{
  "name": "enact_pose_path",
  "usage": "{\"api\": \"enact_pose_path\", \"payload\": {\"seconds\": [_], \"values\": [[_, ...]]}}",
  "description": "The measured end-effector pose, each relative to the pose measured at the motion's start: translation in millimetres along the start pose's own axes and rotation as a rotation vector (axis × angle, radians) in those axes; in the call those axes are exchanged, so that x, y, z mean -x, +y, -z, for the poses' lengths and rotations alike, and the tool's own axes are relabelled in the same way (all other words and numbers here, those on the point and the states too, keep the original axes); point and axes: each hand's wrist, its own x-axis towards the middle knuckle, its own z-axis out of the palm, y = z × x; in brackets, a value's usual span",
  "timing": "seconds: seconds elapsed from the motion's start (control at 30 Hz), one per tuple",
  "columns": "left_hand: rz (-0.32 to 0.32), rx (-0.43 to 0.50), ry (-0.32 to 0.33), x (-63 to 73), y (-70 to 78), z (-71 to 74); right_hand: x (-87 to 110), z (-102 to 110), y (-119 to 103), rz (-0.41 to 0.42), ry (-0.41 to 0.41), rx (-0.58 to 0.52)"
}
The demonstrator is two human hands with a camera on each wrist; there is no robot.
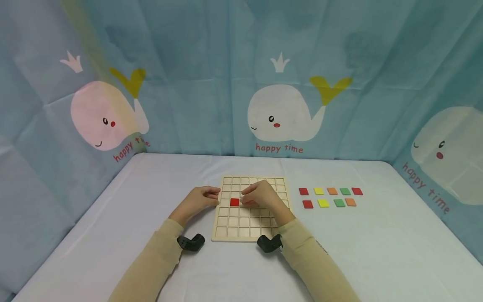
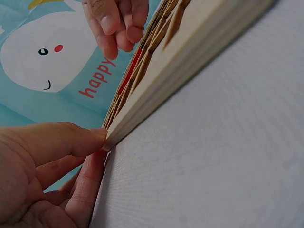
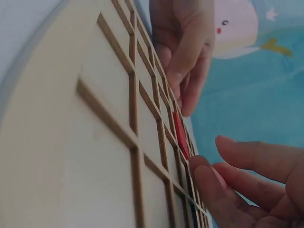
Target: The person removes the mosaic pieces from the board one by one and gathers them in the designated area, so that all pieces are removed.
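Note:
A pale wooden grid board (image 1: 232, 233) lies on the table with one red square tile (image 1: 234, 202) in a cell left of its middle. At the board's left edge is my left hand (image 1: 196, 202), its thumb and fingertips against the side; the left wrist view shows the thumb tip (image 2: 99, 138) right at the wood. Over the board, just right of the red tile, hovers my right hand (image 1: 262, 195). Its thumb and fingers are loosely bent and apart, with nothing between them in the right wrist view, fingertips (image 3: 202, 173) close to the grid.
Right of the board, two rows of loose square tiles lie on the white tablecloth (image 1: 377, 251): several red, yellow (image 1: 318, 191), orange (image 1: 332, 191) and green (image 1: 345, 191) ones. A blue curtain (image 1: 211, 113) with whale prints hangs behind and beside the table.

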Motion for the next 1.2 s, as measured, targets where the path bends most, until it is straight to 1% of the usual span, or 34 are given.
{"api": "enact_pose_path", "payload": {"seconds": [0.17, 0.27, 0.47, 0.57, 0.87, 1.0, 1.1, 1.2], "values": [[-0.002, -0.001, 0.003, 0.5, -0.5, 1.3, -2.9, -4.1, 1.9, -0.044, 0.005, -0.050], [0.011, -0.002, 0.001, 0.4, -1.0, 0.5, -3.1, -3.8, 4.6, -0.072, -0.006, -0.040], [0.008, -0.013, -0.010, -0.4, -3.1, 0.4, -2.3, -6.2, 7.0, -0.083, -0.069, -0.035], [0.005, -0.016, -0.017, -0.3, -2.8, 0.5, -2.4, -7.7, 6.3, -0.092, -0.077, -0.017], [0.010, -0.008, -0.011, -1.6, -2.0, 2.6, -2.9, -10.6, 2.4, -0.065, -0.056, -0.011], [-0.005, -0.006, -0.017, -2.8, -0.6, 3.1, -3.1, -11.6, 3.0, -0.023, -0.015, -0.034], [0.000, -0.002, -0.014, -3.2, -0.4, 2.1, -3.8, -12.7, 3.5, 0.003, 0.012, -0.034], [0.004, 0.006, -0.013, -3.6, -1.6, 1.7, -4.3, -14.9, 4.0, 0.009, 0.029, -0.043]]}}
